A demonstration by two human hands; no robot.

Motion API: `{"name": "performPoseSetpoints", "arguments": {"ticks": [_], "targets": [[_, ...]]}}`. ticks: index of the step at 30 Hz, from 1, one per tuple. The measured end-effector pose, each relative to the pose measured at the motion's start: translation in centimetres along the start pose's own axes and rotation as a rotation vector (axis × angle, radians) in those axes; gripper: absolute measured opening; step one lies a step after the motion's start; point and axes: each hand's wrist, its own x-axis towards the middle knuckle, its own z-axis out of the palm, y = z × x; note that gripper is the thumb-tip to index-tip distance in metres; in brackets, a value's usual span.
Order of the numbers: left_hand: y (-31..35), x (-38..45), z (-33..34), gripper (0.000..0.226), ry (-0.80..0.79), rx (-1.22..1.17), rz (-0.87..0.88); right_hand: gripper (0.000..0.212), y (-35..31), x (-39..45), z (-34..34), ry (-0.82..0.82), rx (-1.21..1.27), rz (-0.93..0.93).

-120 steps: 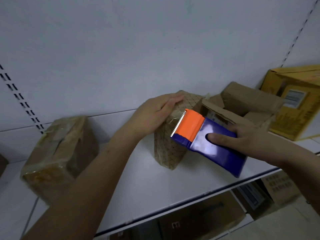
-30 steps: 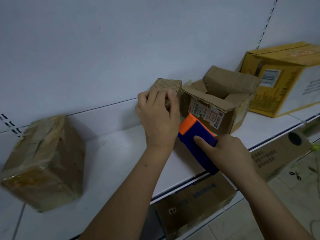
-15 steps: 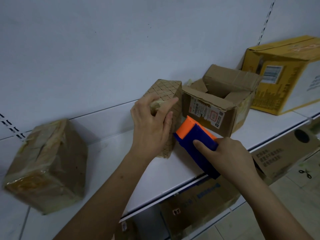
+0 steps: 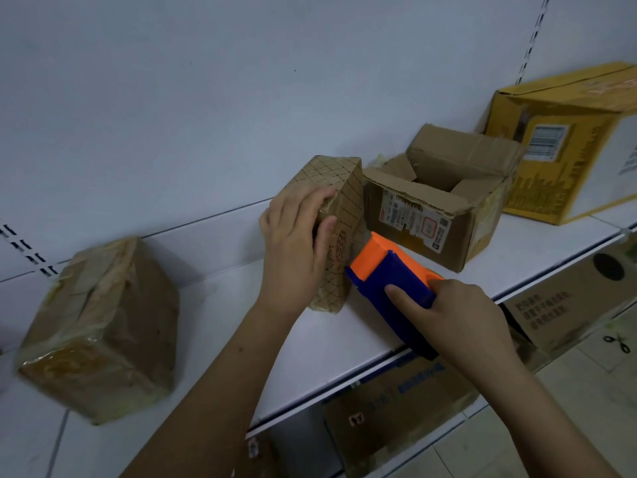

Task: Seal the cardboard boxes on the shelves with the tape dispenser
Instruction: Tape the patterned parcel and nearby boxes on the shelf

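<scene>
White shelf (image 4: 213, 322) runs from 8 o'clock to 3 o'clock. Yellow box (image 4: 565, 139) at 2 o'clock, closed. Taped brown box (image 4: 100, 326) at 8 o'clock, wrapped in glossy tape. Open brown box (image 4: 441, 198) right of centre, flaps up. Patterned box (image 4: 344, 208) at centre, tilted, touching the shelf. Left hand (image 4: 293, 250) grips its near side, fingers curled over the top edge. Tape dispenser (image 4: 389, 284), blue and orange, nose at the patterned box's lower side. Right hand (image 4: 458, 315) grips the dispenser, forefinger laid along its top.
</scene>
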Motion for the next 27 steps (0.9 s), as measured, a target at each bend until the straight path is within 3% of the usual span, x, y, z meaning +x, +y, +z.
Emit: {"name": "performPoseSetpoints", "arguments": {"ticks": [3, 6, 10, 14, 18, 21, 24, 27], "targets": [[0.5, -0.6, 0.4, 0.041, 0.011, 0.089, -0.056, 0.056, 0.3, -0.5, 0.2, 0.039, 0.022, 0.007], [0.3, 0.0, -1.1, 0.051, 0.019, -0.057, -0.351, 0.064, 1.1, -0.9, 0.2, 0.104, 0.164, 0.014], [-1.4, 0.5, -3.8, 0.035, 0.078, -0.169, -0.708, 0.063, 3.0, -1.6, 0.0, 0.144, 0.388, -0.021], [-2.6, -1.6, -4.5, 0.039, -0.068, -0.057, -0.993, 0.053, 4.2, -2.0, 0.1, 0.322, 0.191, -0.149], [-3.3, -3.8, -4.7, 0.05, -0.376, 0.287, -0.967, 0.055, 4.5, -1.8, 0.7, 0.357, 0.206, -0.24], [-1.9, -4.8, -4.7, 0.054, -0.238, 0.259, -0.799, 0.056, 4.7, -1.6, 1.8, 0.349, 0.142, -0.324], [0.1, -5.4, -5.3, 0.036, -0.088, 0.024, -0.497, 0.056, 5.0, -1.8, 2.6, 0.39, 0.123, -0.384], [2.3, -4.9, -6.6, 0.034, -0.202, -0.345, -0.421, 0.057, 5.3, -1.9, 2.7, 0.489, 0.07, -0.509]]}}
